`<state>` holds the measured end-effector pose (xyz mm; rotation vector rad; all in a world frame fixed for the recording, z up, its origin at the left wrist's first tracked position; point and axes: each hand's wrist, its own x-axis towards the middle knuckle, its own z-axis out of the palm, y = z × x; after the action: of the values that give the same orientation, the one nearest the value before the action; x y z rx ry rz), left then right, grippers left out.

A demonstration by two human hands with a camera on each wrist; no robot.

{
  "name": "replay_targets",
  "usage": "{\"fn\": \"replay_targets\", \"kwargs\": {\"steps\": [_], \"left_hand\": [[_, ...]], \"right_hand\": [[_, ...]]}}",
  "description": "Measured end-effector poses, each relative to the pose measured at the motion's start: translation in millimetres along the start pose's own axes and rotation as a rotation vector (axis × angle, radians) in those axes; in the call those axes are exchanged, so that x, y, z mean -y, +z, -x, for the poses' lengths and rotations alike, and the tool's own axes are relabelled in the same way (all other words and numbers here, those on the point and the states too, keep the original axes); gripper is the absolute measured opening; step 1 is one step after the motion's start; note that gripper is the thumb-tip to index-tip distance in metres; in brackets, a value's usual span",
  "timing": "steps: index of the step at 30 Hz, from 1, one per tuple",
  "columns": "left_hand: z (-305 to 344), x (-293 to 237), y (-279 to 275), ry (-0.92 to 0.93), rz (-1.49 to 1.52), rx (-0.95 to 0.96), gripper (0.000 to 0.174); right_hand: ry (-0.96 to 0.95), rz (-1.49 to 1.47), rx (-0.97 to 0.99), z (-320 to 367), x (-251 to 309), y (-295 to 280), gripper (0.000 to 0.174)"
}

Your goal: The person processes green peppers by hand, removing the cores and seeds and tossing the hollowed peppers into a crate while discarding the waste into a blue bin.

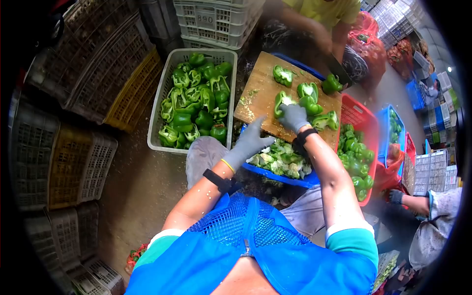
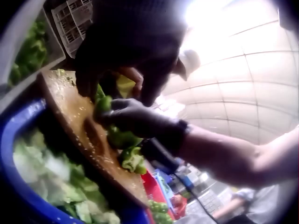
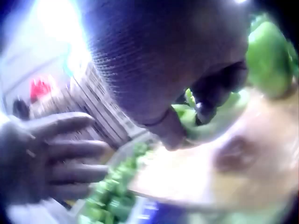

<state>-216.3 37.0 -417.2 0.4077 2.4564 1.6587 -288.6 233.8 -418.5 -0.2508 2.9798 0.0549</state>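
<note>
My right hand (image 1: 294,118), in a grey glove, grips a cut green bell pepper half (image 1: 281,101) over the wooden cutting board (image 1: 258,88). In the right wrist view its thumb and fingers curl into the hollow of that pepper half (image 3: 222,122). My gloved left hand (image 1: 250,143) hovers at the board's near left edge with nothing in it; the right wrist view shows its fingers (image 3: 79,149) straight and spread. Other cut bell peppers (image 1: 309,98) lie on the board beside the right hand. Below the board, a blue tub (image 1: 265,173) holds pale green pepper scraps (image 1: 282,160).
A whitish crate (image 1: 153,125) of pepper halves stands left of the board, a red basket (image 1: 350,105) of whole green peppers right. Across the board, another person (image 1: 314,29) holds a large knife (image 1: 339,69) near a pepper (image 1: 332,84). Stacked crates (image 1: 211,22) rise behind.
</note>
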Motion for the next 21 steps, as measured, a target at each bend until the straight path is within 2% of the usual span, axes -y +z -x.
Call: {"fn": "replay_targets", "kwargs": {"steps": [1, 2, 3, 5, 6, 7, 9, 10, 11, 13, 15, 16, 17, 18, 19, 20, 21], "left_hand": [[-3, 11, 6, 0.082, -0.056, -0.169, 0.086], [-2, 19, 10, 0.155, -0.114, -0.338, 0.094], [-2, 15, 7, 0.228, -0.156, -0.270, 0.099], [1, -1, -11, 0.354, -0.257, -0.152, 0.109], [5, -2, -8, 0.293, 0.291, 0.040, 0.105], [13, -17, -11, 0.203, 0.393, 0.068, 0.094], [16, -18, 2, 0.073, 0.609, 0.024, 0.079], [19, -25, 3, -0.051, 0.892, 0.011, 0.066], [19, -15, 9, -0.101, 1.033, 0.003, 0.059], [31, -11, 17, -0.221, 1.361, 0.025, 0.056], [34, -9, 20, -0.270, 1.328, -0.024, 0.054], [34, -11, 21, -0.297, 1.310, -0.031, 0.054], [33, -12, 21, -0.273, 1.387, -0.082, 0.046], [28, -8, 15, -0.212, 1.548, 0.049, 0.030], [27, -10, 6, -0.294, 1.558, 0.030, 0.020], [23, -2, 3, -0.371, 1.528, -0.003, 0.020], [10, 27, 4, -0.409, 1.748, -0.018, 0.022]], "right_hand": [[-0.003, -0.176, 0.025, 11, 12, -13, 0.018], [-0.036, -0.565, 0.056, 18, 16, -13, 0.020], [-0.066, -0.955, 0.096, 25, 21, -13, 0.024], [0.024, -1.417, 0.364, 63, 37, -52, 0.033], [-0.044, -1.517, 0.285, 78, 39, -52, 0.036], [0.052, -1.650, 0.294, 91, 48, -58, 0.041], [-0.078, -1.403, 0.252, 114, 44, -60, 0.041], [-0.098, -1.326, 0.220, 125, 44, -48, 0.042], [-0.114, -1.250, 0.187, 133, 43, -36, 0.043], [-0.196, -1.259, 0.301, 143, 57, -63, 0.047], [-0.228, -1.280, 0.408, 142, 57, -68, 0.048], [-0.310, -1.175, 0.341, 140, 60, -71, 0.044], [-0.342, -1.041, 0.235, 140, 64, -74, 0.043], [-0.351, -0.896, 0.129, 141, 70, -77, 0.043], [-0.343, -0.741, 0.032, 143, 74, -79, 0.042], [-0.321, -0.763, -0.060, 141, 71, -70, 0.042], [-0.310, -0.782, -0.151, 141, 69, -59, 0.042]]}}
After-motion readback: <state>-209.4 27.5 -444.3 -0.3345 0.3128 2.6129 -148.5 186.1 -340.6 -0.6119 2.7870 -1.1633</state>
